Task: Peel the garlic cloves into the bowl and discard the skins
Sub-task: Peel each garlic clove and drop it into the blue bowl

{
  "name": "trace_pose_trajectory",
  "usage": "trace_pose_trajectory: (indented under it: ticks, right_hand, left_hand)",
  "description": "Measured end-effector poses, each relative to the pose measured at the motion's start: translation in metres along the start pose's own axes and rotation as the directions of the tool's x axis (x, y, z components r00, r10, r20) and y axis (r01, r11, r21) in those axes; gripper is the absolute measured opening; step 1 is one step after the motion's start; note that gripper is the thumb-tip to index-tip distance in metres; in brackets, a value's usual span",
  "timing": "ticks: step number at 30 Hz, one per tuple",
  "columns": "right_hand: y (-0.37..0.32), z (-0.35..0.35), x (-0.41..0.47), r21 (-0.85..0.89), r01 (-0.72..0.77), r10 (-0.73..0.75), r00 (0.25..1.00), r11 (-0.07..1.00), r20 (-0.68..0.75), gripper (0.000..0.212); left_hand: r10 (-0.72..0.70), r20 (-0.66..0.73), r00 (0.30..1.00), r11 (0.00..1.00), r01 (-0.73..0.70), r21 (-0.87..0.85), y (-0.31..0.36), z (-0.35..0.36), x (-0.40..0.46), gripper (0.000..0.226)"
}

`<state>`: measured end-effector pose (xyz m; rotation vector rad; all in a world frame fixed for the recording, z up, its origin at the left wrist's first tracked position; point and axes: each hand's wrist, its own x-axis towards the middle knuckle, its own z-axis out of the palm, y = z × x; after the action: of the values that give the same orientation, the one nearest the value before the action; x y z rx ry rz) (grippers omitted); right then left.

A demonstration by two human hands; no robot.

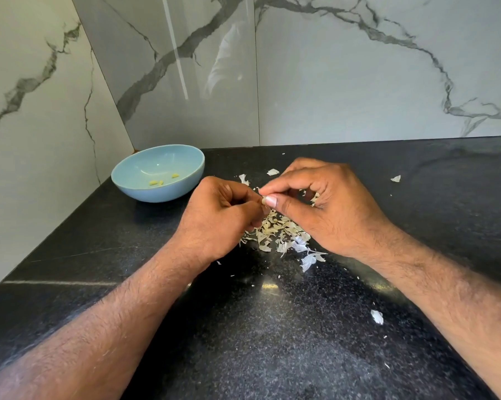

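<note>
A light blue bowl (139, 174) stands at the back left of the black counter with three peeled garlic cloves (156, 183) inside. My left hand (220, 215) and my right hand (318, 203) meet above a heap of papery garlic skins (278, 232). Between them they pinch a small garlic clove (263, 201), mostly hidden by the fingers. My right thumb and forefinger pinch its tip, and my left fingers curl round the rest.
Loose flakes of skin lie scattered on the counter (272, 327), one at the far right (395, 178) and one near the front (376, 316). Marble walls close the back and the left side, right behind the bowl.
</note>
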<state>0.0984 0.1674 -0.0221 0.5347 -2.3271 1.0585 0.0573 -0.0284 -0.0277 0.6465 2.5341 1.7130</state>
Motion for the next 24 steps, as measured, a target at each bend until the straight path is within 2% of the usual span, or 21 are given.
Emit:
trace_pose_trajectory:
  ticks: [5, 14, 24]
  right_hand:
    - [0.002, 0.000, 0.001, -0.100, 0.042, -0.039, 0.999, 0.994, 0.031, 0.007]
    - [0.007, 0.009, 0.002, -0.228, 0.130, -0.116, 0.990, 0.965, 0.076, 0.010]
    - [0.007, 0.018, 0.001, -0.160, -0.018, 0.023, 0.999, 0.987, 0.027, 0.013]
  left_hand:
    - [-0.018, 0.006, 1.000, 1.000, 0.018, 0.014, 0.001, 0.000, 0.001, 0.018]
    - [-0.108, 0.017, 0.994, 0.989, 0.109, -0.097, 0.004, 0.001, 0.000, 0.011]
    - [-0.145, 0.052, 0.988, 0.980, 0.151, -0.130, 0.006, 0.004, 0.000, 0.012]
